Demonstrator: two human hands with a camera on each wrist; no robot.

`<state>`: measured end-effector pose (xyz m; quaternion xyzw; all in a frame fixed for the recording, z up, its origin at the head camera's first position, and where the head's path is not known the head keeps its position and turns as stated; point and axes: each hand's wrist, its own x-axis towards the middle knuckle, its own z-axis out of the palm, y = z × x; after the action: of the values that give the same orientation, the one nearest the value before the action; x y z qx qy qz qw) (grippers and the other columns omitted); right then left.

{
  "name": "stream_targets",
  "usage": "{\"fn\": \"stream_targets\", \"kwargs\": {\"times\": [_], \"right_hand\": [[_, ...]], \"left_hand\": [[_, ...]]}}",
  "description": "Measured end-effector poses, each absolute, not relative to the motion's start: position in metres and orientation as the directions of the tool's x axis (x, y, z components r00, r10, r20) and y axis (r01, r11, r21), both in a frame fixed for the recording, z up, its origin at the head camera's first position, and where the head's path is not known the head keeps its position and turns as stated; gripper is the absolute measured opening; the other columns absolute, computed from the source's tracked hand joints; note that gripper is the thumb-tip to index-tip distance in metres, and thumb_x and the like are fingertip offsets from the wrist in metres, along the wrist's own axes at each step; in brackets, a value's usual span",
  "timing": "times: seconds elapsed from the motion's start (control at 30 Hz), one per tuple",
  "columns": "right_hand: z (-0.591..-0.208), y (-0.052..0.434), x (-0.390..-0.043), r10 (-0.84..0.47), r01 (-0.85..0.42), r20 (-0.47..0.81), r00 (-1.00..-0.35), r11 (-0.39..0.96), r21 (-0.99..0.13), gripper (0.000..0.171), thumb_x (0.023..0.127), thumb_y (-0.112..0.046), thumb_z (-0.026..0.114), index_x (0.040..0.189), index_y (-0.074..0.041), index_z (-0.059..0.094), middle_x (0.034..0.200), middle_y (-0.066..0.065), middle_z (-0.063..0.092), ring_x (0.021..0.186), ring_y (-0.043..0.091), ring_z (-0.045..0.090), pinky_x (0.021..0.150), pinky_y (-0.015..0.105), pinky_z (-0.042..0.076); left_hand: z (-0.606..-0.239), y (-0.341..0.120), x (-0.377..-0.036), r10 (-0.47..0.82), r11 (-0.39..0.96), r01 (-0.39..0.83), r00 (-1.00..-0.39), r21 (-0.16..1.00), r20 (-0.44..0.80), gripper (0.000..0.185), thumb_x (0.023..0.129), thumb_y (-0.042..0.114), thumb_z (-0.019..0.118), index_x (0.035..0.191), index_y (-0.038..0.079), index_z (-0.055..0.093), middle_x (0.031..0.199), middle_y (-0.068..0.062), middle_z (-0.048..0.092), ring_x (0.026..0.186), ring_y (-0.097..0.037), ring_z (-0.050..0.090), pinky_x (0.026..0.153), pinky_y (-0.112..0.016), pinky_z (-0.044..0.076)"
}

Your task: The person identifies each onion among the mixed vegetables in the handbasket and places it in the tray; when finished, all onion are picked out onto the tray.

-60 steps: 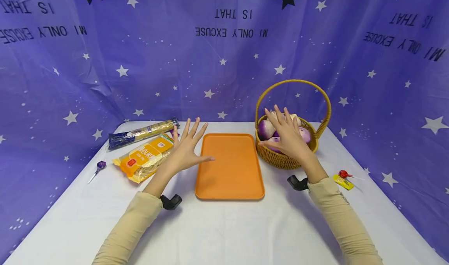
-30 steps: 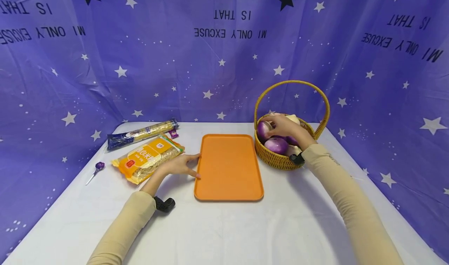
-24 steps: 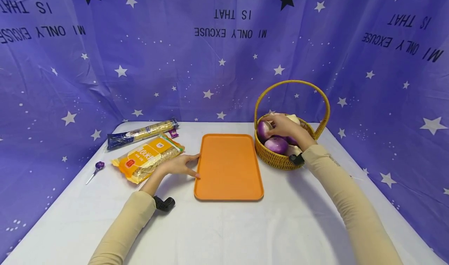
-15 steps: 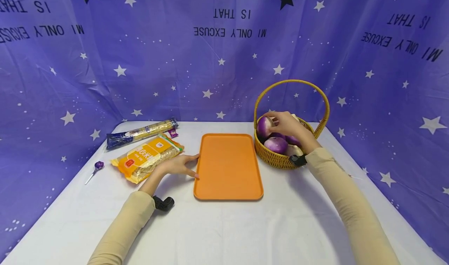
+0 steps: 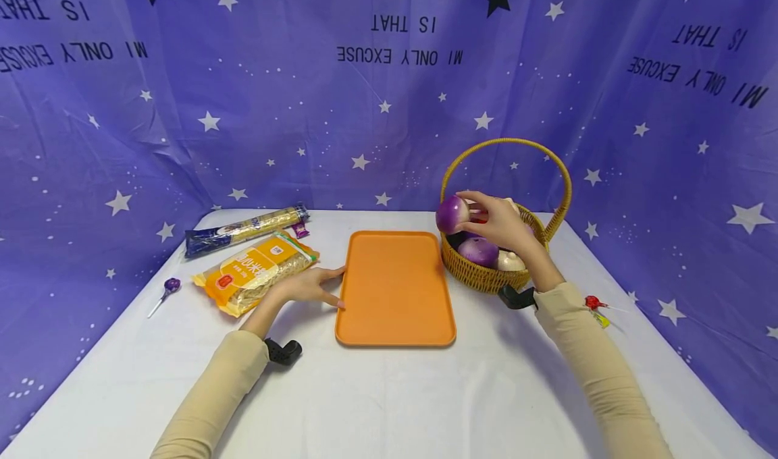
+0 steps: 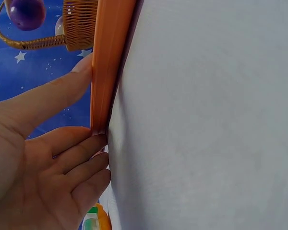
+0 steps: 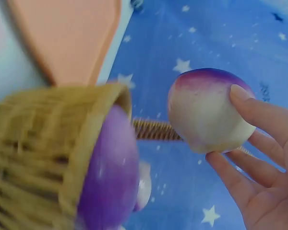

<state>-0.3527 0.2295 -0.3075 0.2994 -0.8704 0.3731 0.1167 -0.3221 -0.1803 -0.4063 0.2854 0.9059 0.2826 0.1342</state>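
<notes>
My right hand (image 5: 506, 224) holds a purple-and-white turnip (image 5: 450, 214) between thumb and fingers, above the left rim of the wicker basket (image 5: 480, 278). In the right wrist view, the held turnip (image 7: 209, 112) is apart from the basket, its pale side facing the camera. More turnips stay in the basket, one purple turnip (image 5: 478, 251) at the front; my hand hides part of the contents. On the left, my left hand (image 5: 306, 285) touches the side of the orange tray (image 5: 395, 290). Its thumb and straight fingers rest spread along that edge in the left wrist view.
An orange-and-yellow noodle packet (image 5: 258, 270) lies left of the tray, with a long blue-ended pasta packet (image 5: 246, 231) behind it. A purple lollipop (image 5: 172, 285) is at far left, a small purple wrapped sweet (image 5: 300, 229) behind. A red lollipop (image 5: 593, 302) lies at right.
Both hands were raised with fingers spread. The left came down to the tray's edge. The right reached into the basket, took hold of a turnip and lifted it up and slightly left.
</notes>
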Motion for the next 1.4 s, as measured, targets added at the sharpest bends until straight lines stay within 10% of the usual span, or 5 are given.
{"fn": "stream_targets", "kwargs": {"times": [0.33,0.7,1.4], "right_hand": [[-0.304,0.166,-0.319,-0.538,-0.675,0.441,-0.719,0.386,-0.629,0.058,0.081,0.004,0.073,0.133,0.01,0.049,0.131,0.027,0.053,0.115,0.042,0.056,0.095,0.052,0.047],[-0.342,0.119,-0.372,-0.631,-0.672,0.368,-0.683,0.346,-0.654,0.058,0.08,-0.002,0.077,0.133,0.005,0.052,0.131,0.02,0.056,0.115,0.035,0.058,0.095,0.048,0.049],[-0.392,0.058,-0.426,-0.439,-0.426,0.188,-0.878,0.543,-0.724,0.055,0.084,-0.005,0.073,0.133,0.002,0.05,0.134,0.022,0.054,0.116,0.034,0.059,0.097,0.036,0.048]], "left_hand": [[-0.406,-0.181,-0.32,0.591,0.678,0.436,-0.803,0.592,-0.085,0.089,0.082,0.036,0.077,0.147,-0.003,0.032,0.149,-0.023,0.035,0.138,-0.039,0.03,0.113,-0.05,0.025],[-0.405,-0.179,-0.32,0.589,0.681,0.433,-0.803,0.591,-0.092,0.089,0.081,0.037,0.077,0.148,-0.002,0.032,0.149,-0.021,0.036,0.137,-0.037,0.032,0.113,-0.048,0.026],[-0.404,-0.179,-0.319,0.564,0.708,0.4,-0.816,0.582,-0.125,0.089,0.082,0.038,0.077,0.149,0.003,0.031,0.149,-0.021,0.035,0.138,-0.037,0.031,0.113,-0.048,0.025]]}}
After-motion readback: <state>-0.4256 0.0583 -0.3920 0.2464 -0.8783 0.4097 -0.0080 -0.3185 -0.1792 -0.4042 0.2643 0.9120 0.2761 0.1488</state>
